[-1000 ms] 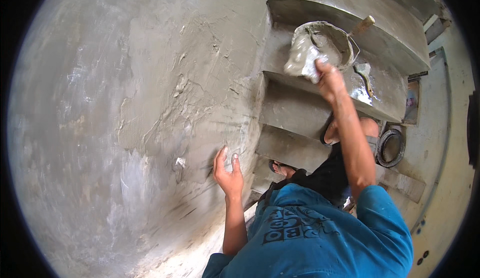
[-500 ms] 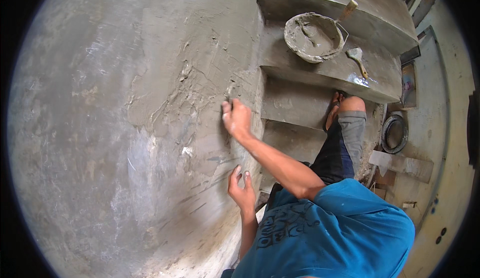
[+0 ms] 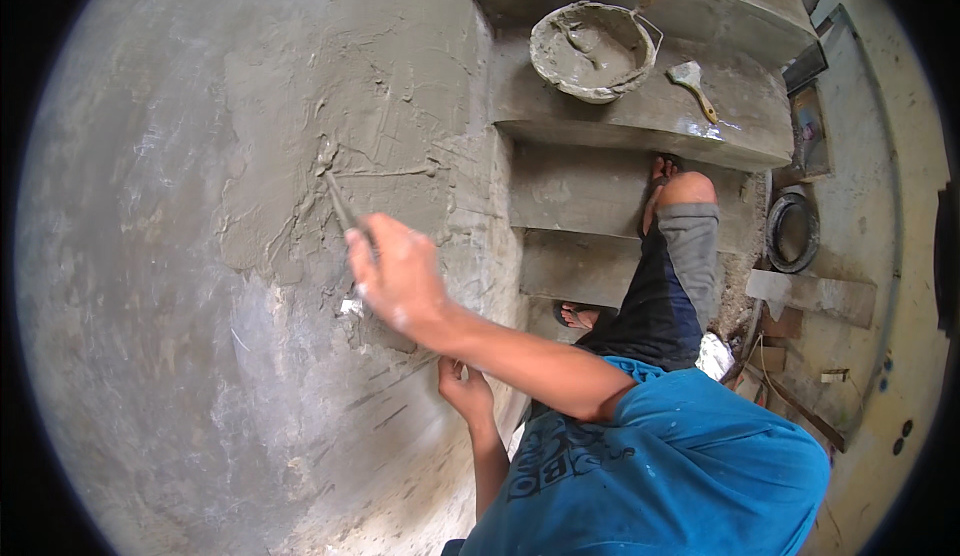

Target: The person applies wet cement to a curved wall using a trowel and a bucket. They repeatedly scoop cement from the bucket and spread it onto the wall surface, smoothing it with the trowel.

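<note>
Flat tool [image 3: 341, 202] sticking out beyond right hand [image 3: 402, 274], closed grip clasping near end, far edge meeting wet plaster [image 3: 285, 218]; left hand [image 3: 468, 392] hanging half-curled behind, contents unclear. Keeping angle shallow, pressure even likely working best.

Light was moderate and diffuse, its source out of view. The wall [image 3: 200, 256] showed a cool sheen at left and brightened toward the bottom. Glare marked the step [image 3: 620, 116] edge below the brush [image 3: 693, 86]. Shadow darkened the top riser [image 3: 705, 33]. Motion blur softened the right hand [image 3: 395, 266]; the bucket [image 3: 565, 86] was sharper. Straight edges bowed; the corners were black.
</note>
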### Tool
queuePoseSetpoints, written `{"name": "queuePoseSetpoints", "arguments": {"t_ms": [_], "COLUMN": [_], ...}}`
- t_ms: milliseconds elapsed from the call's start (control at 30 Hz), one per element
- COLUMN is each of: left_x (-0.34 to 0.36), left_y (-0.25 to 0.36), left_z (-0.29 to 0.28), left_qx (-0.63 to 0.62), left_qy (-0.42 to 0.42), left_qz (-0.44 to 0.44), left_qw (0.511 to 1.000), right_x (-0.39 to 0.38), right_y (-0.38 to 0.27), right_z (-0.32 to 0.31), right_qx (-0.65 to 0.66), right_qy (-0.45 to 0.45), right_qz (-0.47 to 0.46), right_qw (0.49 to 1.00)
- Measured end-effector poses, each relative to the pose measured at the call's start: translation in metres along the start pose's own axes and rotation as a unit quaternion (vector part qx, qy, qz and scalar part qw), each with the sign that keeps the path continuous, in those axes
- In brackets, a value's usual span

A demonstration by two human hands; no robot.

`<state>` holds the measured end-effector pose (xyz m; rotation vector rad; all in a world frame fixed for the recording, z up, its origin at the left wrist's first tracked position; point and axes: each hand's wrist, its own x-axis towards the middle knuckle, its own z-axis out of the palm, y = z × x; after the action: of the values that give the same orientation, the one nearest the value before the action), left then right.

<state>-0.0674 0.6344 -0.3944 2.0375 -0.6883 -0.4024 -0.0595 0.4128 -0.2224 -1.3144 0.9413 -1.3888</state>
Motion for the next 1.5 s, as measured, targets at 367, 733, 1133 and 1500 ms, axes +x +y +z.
{"name": "queuePoseSetpoints", "arguments": {"t_ms": [367,733,1133,1500], "left_x": [-0.020,-0.022,0.120,0.122], "left_y": [-0.021,-0.009,0.101,0.114], "left_z": [0.010,-0.006,-0.043,-0.051], "left_qx": [-0.023,0.043,0.686,0.692], "left_qy": [0.017,0.040,-0.103,-0.131], "left_qz": [-0.048,-0.030,0.281,0.303], "left_qw": [0.998,0.998,0.663,0.642], "right_x": [-0.017,-0.030,0.046,0.063], "right_y": [0.199,0.102,0.131,0.213], "right_z": [-0.085,-0.001,-0.070,-0.014], "right_qx": [-0.088,-0.065,-0.063,-0.164], "right_qy": [0.012,-0.041,0.023,0.026], "right_qz": [0.292,0.161,0.187,0.184], "right_qw": [0.952,0.984,0.980,0.969]}}
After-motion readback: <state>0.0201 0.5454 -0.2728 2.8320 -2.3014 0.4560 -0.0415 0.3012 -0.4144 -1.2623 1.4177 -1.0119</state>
